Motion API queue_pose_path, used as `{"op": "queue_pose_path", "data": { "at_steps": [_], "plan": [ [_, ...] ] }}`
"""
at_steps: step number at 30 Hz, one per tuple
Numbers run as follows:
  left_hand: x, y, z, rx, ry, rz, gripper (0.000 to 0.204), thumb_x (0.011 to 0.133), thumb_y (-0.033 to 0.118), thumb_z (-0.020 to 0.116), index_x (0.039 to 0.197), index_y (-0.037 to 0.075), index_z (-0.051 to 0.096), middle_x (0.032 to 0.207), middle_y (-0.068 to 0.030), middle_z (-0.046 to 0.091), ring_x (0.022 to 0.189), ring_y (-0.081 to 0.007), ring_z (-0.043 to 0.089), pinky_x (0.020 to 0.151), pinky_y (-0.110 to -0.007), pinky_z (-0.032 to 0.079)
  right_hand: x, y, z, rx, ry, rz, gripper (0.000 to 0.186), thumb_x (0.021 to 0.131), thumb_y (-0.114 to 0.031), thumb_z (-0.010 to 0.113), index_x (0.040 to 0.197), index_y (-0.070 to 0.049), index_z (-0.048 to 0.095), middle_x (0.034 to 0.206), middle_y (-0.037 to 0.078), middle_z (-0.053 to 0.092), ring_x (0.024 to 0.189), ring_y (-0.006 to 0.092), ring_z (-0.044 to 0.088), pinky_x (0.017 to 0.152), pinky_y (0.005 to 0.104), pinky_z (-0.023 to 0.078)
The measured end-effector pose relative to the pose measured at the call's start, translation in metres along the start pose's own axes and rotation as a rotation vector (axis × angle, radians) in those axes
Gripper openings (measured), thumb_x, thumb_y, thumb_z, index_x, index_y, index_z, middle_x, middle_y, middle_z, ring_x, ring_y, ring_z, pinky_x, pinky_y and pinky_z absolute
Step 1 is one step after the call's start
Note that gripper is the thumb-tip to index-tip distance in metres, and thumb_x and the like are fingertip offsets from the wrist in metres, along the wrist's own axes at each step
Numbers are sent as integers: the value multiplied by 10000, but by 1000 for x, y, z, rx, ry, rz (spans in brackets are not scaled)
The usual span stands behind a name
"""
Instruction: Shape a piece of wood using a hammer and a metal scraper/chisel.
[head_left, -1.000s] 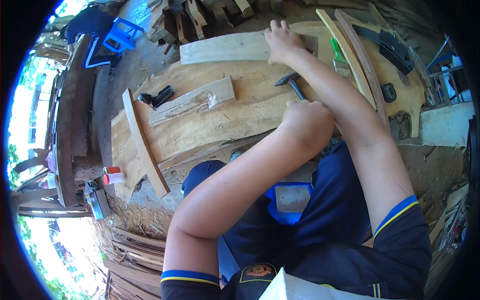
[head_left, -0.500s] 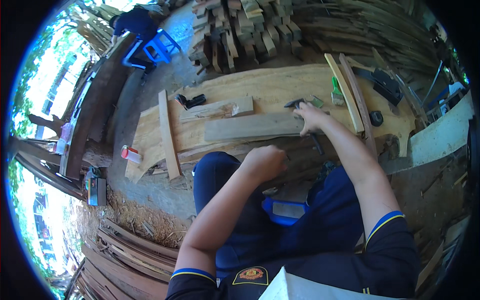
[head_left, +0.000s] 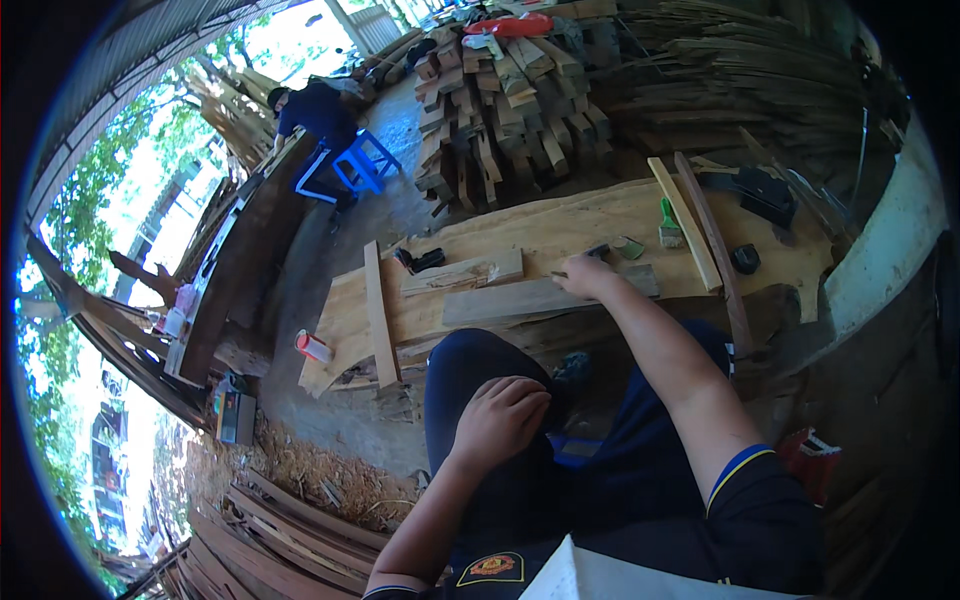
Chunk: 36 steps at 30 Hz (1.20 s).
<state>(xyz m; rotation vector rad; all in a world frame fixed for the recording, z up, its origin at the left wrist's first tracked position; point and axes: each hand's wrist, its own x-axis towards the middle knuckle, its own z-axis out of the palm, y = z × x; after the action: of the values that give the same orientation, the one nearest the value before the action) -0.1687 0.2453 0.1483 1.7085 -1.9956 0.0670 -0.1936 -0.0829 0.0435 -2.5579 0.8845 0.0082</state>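
Observation:
My left hand (head_left: pixel 503 418) rests palm down on my left thigh, its fingers laid out and empty. Over the long grey board (head_left: pixel 520 301), my right hand (head_left: pixel 588 278) has its fingers curled together. A small tip pokes out at its left side, too small to name. Just beyond that hand shows the dark head of a hammer (head_left: pixel 597 250); its handle is hidden behind the hand and forearm. A green square piece (head_left: pixel 629 247) lies to the right of the hammer head. Behind the grey board is a shorter, paler board (head_left: pixel 460 273) with a rough patch.
The wide slab bench (head_left: pixel 345 310) also carries a black tool (head_left: pixel 420 260), a crosswise strip (head_left: pixel 379 315), a green-handled brush (head_left: pixel 669 225), two leaning strips (head_left: pixel 685 225) and a red-lidded jar (head_left: pixel 313 346). Stacked timber (head_left: pixel 505 120) stands behind. Another person (head_left: pixel 318 115) works by a blue stool (head_left: pixel 366 162).
My left hand has gone from a raised fist to lying on my thigh. My right hand, spread by the hammer before, is now curled above the grey board. The view has tilted up.

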Motion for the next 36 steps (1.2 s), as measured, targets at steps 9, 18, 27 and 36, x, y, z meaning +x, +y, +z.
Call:
{"op": "queue_pose_path", "data": {
  "at_steps": [9,18,27,36],
  "plan": [
    [4,-20,24,186,2,-28,99,885,179,648,951,138,710,958,4,704,940,-193,653,890,-336,450,-82,15,-75,228,242,-231,350,968,-339,596,1038,-21,726,962,234,704,955,384,677,841,457,520],
    [22,-66,66,254,-114,-44,152,883,238,583,806,120,639,811,-96,657,869,-309,641,831,-497,475,-210,87,-122,200,645,83,305,998,-312,595,1034,-35,718,842,155,697,758,203,666,711,322,509],
    [30,-62,63,69,-17,20,140,916,216,621,884,115,712,851,-32,694,899,-214,637,860,-357,456,-258,141,-79,1020,103,359,313,1018,-269,540,1014,3,696,918,96,719,817,133,668,801,272,512],
    [16,-58,59,120,-11,29,177,893,233,626,780,103,672,788,-47,664,866,-243,623,833,-392,452,-266,63,-104,1156,37,28,310,951,-189,518,833,50,678,924,198,715,941,296,692,944,390,502]
  ]
}}
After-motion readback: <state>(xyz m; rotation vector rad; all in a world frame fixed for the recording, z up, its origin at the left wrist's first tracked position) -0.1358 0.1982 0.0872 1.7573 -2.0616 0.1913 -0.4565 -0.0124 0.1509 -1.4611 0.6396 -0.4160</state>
